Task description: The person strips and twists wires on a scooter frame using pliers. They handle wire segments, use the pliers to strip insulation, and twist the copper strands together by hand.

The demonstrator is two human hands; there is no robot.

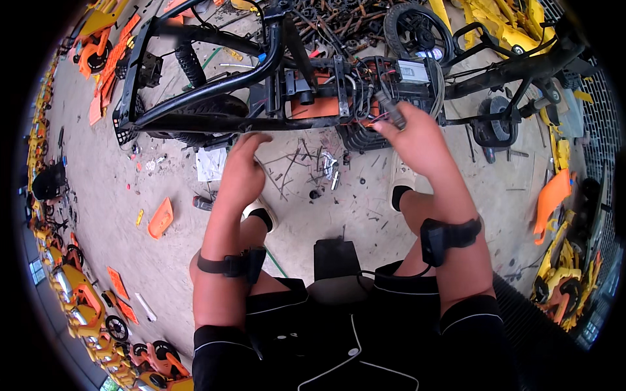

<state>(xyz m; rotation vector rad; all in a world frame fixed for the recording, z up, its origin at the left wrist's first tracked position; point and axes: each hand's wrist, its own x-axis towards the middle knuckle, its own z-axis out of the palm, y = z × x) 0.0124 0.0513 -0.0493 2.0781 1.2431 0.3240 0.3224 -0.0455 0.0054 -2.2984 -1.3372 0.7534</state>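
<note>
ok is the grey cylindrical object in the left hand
No, the right hand holds the grey cylindrical object by the wiring, while the left hand is near the black vehicle frame.

We're up on the person's own head here, at the left of two fisheyes worn side by side, and it's looking steeply down! Nearest of all comes the black shirt [306, 348], filling the near edge. Beyond it, at middle range, the left hand [244, 169] and right hand [414, 133], each on its own true side. Just past them the black frame [208, 96] spans the view; farthest out, a heap of metal parts [332, 23]. And how wide! Yellow vehicles [85, 300] at left and mesh [603, 111] at right both bend round the rim.
</note>
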